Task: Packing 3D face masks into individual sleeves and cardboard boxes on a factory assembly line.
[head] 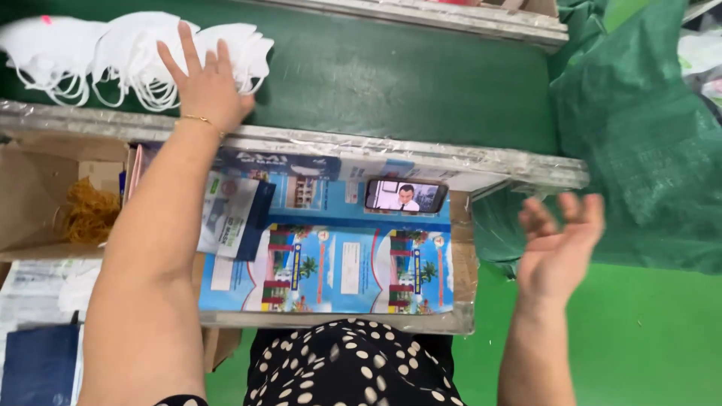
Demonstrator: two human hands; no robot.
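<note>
I see the green conveyor belt running across the top of the view, framed by a silvery taped rail along its near edge. To the right hangs a big green woven sack, over a bright green floor. Below the rail sits my bench, its top covered with colourful printed sheets showing palm trees and buildings. An open cardboard box stands at the left with a tangle of yellow-brown elastic bands inside.

On the belt at upper left lies a pile of white face masks, ear loops trailing toward the rail. My left hand lies spread flat on the right end of that pile, fingers fanned wide, touching the masks but with nothing closed in its grip; a thin gold bracelet circles the wrist. My right hand hovers past the bench's right end, well apart from the masks, palm up, fingers loosely curled, its grip open and empty.

A phone playing a video leans just under the rail.
</note>
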